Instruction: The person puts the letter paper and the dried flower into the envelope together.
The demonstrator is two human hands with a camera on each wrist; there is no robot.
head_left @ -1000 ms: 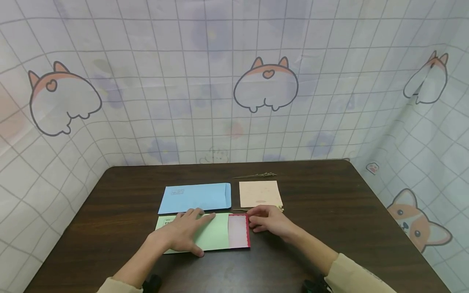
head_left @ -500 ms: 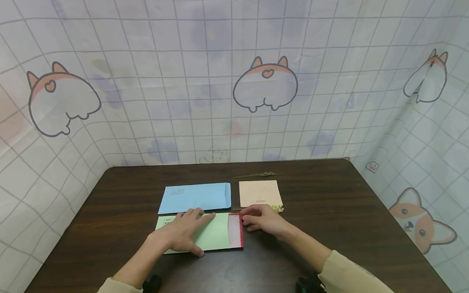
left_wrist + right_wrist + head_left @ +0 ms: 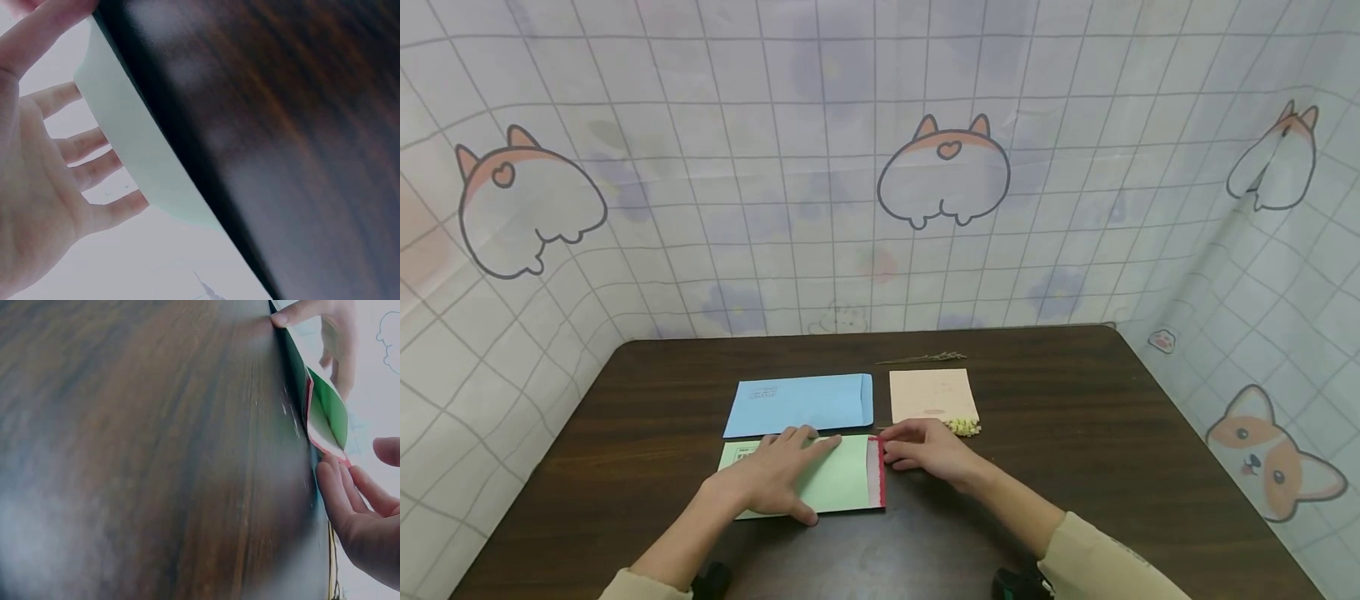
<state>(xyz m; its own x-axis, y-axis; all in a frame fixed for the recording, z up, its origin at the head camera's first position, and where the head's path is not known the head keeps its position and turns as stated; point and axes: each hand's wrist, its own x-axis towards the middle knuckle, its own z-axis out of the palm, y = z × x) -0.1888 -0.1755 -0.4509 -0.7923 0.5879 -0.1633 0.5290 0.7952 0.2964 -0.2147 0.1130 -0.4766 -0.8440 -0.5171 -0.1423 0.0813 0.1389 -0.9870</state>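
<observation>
Though the left hand covers part of it, a pale green paper envelope shows well inside the left and right edges of the dark wooden surface. Left fingers spread wide. The right hand sets bent fingers against the white, red-edged card, partly hidden inside; whether they pinch, I cannot tell.

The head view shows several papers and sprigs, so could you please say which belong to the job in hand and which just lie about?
Likely in use:
green envelope, under the left hand
red-edged card, partly inside it, touched by the right hand

Apparently lying about:
blue envelope
beige paper
yellow flowers
dried sprig
</observation>
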